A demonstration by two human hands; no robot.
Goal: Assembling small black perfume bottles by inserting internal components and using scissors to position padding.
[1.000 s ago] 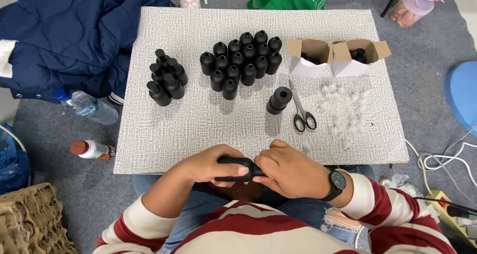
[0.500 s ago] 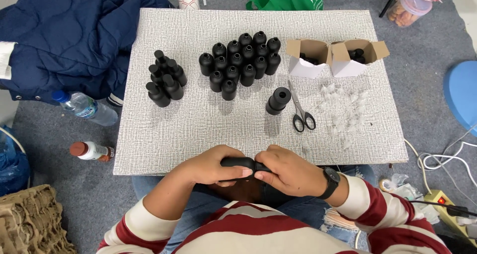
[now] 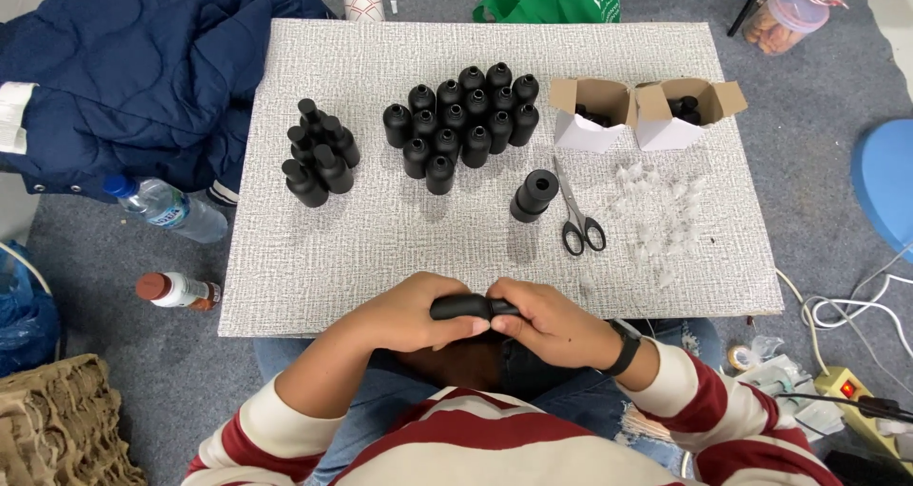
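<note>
The person sits at the near edge of a grey textured board (image 3: 380, 248), both hands meeting over the lap with a small black bottle (image 3: 468, 306) held sideways between them. The left hand (image 3: 409, 313) wraps the bottle's body, fingers curled around it and the thumb pressed along its near side. The right hand (image 3: 552, 322) comes in from the other end, fingertips pinching the neck or cap end (which part exactly is hidden under the fingers).

The bottle looks like matte plastic, so I'd judge it light and stiff, not fragile, and with a surface that gives decent grip. The round body is the sensible place to hold it, as the left hand does, leaving the narrow end free for the other hand.

Farther back on the board stands a tight cluster of black bottles (image 3: 461, 125) in the middle, and a smaller group with tops fitted (image 3: 319, 153) to the left. One bottle lies tipped over (image 3: 533, 196) just beside a pair of scissors (image 3: 575, 215). To the right of those is a scatter of small clear bits (image 3: 656, 210), and at the far right two open white boxes (image 3: 647, 115) with dark pieces inside. A blue jacket (image 3: 124, 77) lies off the board at far left.
</note>
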